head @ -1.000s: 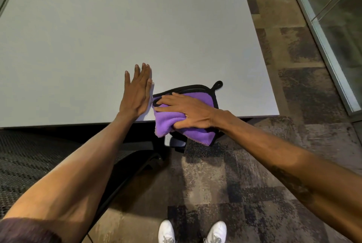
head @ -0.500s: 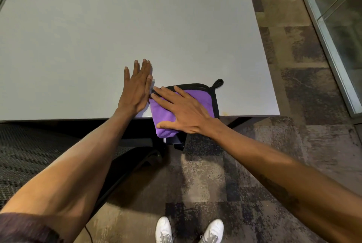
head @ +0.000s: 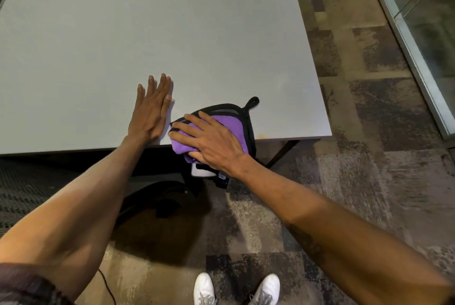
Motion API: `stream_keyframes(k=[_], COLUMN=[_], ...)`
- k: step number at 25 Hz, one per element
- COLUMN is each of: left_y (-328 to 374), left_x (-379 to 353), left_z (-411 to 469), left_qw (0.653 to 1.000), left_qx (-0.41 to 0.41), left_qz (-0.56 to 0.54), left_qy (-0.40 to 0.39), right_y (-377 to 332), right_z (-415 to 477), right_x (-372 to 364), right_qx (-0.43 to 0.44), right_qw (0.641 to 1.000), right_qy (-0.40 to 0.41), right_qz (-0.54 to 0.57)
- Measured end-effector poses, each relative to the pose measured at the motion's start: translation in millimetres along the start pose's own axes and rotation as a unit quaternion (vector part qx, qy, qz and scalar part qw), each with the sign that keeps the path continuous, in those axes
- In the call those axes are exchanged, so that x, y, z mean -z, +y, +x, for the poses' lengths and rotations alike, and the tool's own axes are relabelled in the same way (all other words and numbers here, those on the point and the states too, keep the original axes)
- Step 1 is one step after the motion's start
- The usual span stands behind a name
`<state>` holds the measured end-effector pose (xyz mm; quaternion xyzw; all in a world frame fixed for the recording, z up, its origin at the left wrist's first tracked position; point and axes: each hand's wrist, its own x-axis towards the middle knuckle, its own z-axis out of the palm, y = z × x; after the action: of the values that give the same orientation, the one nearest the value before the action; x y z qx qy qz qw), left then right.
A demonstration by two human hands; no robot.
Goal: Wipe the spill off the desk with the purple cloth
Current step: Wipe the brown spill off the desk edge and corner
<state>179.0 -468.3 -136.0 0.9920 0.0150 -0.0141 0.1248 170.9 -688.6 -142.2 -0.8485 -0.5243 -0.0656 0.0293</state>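
The purple cloth (head: 231,122) lies bunched at the near edge of the grey desk (head: 147,21), on top of a black-edged pad (head: 250,117) with a hanging loop. Part of the cloth droops over the desk edge. My right hand (head: 211,139) presses down on the cloth, fingers spread across it and thumb against its lower fold. My left hand (head: 152,110) rests flat on the desk just left of the cloth, fingers together, holding nothing. A small orange-brown stain (head: 262,136) shows at the desk edge right of the pad.
A dark mesh chair (head: 29,181) sits under the desk at the left. A black desk leg (head: 283,153) slants down at the right. Patterned carpet covers the floor, with my white shoes (head: 204,290) at the bottom. A glass partition (head: 418,34) runs along the far right.
My right hand went from a curled grip on the cloth to a flatter press with spread fingers. Less of the cloth hangs over the edge. My left hand stayed put.
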Motion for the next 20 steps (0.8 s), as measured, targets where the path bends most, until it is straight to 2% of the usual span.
stream_keyframes(k=[5, 9, 12, 20], left_y=[-5.0, -5.9, -0.8, 9.7], left_x=[-5.3, -6.5, -4.3, 2.7], left_z=[-0.7, -0.1, 0.0, 2.2], left_qw=[1.0, 1.0, 1.0, 1.0], left_qx=[-0.014, -0.002, 0.012, 0.024], left_qz=[0.01, 0.001, -0.012, -0.017], left_qy=[0.011, 0.008, 0.004, -0.003], right_y=[31.7, 97.4, 129.5, 109.0], right_z=[-49.1, -132.7, -172.7, -145.5], right_x=[9.3, 20.8, 27.7, 17.5], right_qx=[0.041, 0.036, 0.025, 0.031], right_qw=[0.997, 0.998, 1.0, 0.999], right_qy=[0.03, 0.037, 0.003, 0.016], right_qz=[0.055, 0.022, 0.0, 0.021])
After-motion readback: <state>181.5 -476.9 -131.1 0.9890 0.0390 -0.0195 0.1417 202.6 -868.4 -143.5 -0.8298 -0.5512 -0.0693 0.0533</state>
